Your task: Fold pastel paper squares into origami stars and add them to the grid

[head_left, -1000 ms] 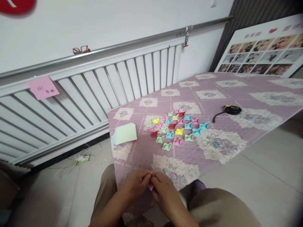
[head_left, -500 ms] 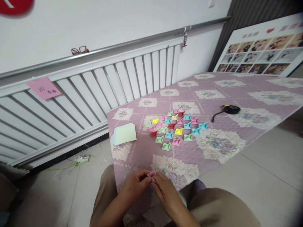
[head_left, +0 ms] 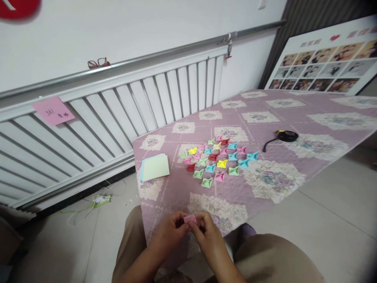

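A small folded piece of pink paper (head_left: 190,219) is pinched between both hands at the near end of the table. My left hand (head_left: 172,229) grips its left side with thumb and fingers. On its right side, the thumb and fingertips of my right hand (head_left: 207,228) press the paper. Farther up the cloth sit several small folded paper boats (head_left: 219,176) in rough rows, coloured green, pink, blue, yellow and red. To their left lies a stack of square paper sheets (head_left: 156,168), pale green on top with blue and red edges showing.
A black tape measure (head_left: 287,136) with a strap lies right of the boats on the floral tablecloth (head_left: 176,192). Behind the table's left edge stands a white radiator (head_left: 132,102), with glasses (head_left: 99,63) on the pipe above. A photo board (head_left: 326,59) leans at the far right.
The pink paper has turned from an opened, pointed shape to a flatter rectangle. My right hand has shifted its fingers, its thumb now on the paper's near side.
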`<state>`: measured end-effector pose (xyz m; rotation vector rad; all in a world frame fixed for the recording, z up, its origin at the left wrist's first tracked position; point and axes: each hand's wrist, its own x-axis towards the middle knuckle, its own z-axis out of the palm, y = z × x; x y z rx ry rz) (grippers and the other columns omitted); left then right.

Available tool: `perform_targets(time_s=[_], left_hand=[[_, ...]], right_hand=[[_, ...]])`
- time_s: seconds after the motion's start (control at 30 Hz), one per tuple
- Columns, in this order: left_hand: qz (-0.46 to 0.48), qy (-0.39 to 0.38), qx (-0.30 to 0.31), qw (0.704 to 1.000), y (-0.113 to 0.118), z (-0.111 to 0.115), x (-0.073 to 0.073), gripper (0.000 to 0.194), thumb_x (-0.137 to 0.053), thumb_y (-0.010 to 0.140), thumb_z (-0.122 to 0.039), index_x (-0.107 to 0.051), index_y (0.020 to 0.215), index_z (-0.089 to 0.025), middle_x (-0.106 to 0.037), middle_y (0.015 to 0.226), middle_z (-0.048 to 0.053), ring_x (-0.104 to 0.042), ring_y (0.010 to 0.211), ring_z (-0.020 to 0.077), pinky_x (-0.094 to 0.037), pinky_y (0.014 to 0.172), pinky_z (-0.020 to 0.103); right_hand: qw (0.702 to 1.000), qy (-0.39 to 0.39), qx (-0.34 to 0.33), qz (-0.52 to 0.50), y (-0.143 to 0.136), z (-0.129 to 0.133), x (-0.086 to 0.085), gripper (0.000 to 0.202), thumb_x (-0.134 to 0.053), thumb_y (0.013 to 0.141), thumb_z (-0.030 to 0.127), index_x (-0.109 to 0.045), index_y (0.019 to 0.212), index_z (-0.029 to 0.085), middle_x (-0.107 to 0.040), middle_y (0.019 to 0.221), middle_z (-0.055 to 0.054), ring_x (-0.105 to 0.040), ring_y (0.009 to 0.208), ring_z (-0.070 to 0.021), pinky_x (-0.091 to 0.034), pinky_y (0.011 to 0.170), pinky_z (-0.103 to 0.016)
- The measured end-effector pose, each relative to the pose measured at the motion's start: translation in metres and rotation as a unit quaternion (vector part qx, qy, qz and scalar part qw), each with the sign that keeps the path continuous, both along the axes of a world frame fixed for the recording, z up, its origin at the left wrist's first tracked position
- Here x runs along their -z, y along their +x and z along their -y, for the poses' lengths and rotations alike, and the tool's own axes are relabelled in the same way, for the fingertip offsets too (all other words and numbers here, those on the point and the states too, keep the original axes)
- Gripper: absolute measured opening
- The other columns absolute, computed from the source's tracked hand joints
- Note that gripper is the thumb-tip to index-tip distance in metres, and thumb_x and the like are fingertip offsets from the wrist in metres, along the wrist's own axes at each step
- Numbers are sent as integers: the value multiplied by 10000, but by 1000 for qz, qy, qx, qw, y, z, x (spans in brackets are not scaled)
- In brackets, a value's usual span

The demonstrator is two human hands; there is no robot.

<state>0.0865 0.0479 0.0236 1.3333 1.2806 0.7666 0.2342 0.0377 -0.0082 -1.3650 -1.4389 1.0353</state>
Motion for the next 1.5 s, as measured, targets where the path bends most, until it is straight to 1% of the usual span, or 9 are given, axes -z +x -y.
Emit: perform_targets(time_s=[0.1,0.27,0.43,0.53,0.7,0.83,1.07,1.33,1.5], left_hand=[[-8,12,-1,1000,2,0,3,133,-603,771,-256,-631,863,-165,-671,821,13,-598,797,164,-437,733,256],[-18,12,-7,1000,3,1,8,245,-574,742,-192,-550,986,-181,-641,839,1,-583,779,149,-431,707,246],[-54,9,23,998,7,3,-1,132,-548,788,-275,-607,851,-176,-627,803,-4,-555,779,155,-409,707,246],[-74,-1,29,997,9,4,-6,170,-545,786,-325,-607,755,-170,-594,718,-21,-516,717,150,-385,664,242],[-128,-19,23,991,9,4,-1,183,-522,784,-343,-608,753,-184,-595,694,-29,-503,698,154,-368,645,244],[-177,-21,28,984,8,6,2,195,-516,795,-366,-616,772,-199,-621,720,-21,-517,733,170,-378,680,255],[-128,-20,36,991,10,6,1,216,-502,791,-337,-651,836,-187,-640,773,-13,-528,729,165,-389,682,253],[-161,-14,25,987,8,9,5,193,-502,797,-352,-631,767,-212,-626,719,-11,-527,741,181,-387,686,256],[-117,-14,53,992,10,3,-1,185,-497,791,-304,-638,781,-184,-631,736,-16,-531,722,157,-390,672,239]], right_hand=[[1000,-5,-9,-26,2,-3,-3,252,-564,799,394,-554,972,211,-578,686,24,-579,662,-167,-448,637,-270],[996,-21,-55,-69,8,-7,-10,258,-505,836,435,-614,775,208,-606,726,-7,-567,701,-163,-433,645,-260],[992,-48,-42,-108,11,-7,-13,272,-538,814,450,-612,735,201,-599,701,-1,-559,696,-157,-431,653,-254],[991,-49,-38,-115,12,-7,-15,296,-551,798,477,-595,700,201,-584,674,4,-548,673,-155,-429,637,-253],[990,-61,-54,-111,15,-9,-17,300,-540,788,491,-607,722,205,-591,687,1,-552,689,-162,-440,650,-263],[993,-59,-49,-90,16,-9,-14,294,-538,786,457,-567,641,203,-541,641,16,-508,653,-147,-410,617,-251],[994,-48,-26,-92,15,-9,-5,309,-531,797,456,-525,618,204,-497,617,27,-465,627,-139,-384,594,-245],[993,-61,8,-97,11,-6,-10,337,-515,805,486,-477,604,218,-463,599,30,-441,592,-134,-364,541,-235],[992,-71,-1,-102,13,-8,-10,350,-508,791,519,-457,610,224,-439,598,32,-422,587,-135,-359,537,-235]])
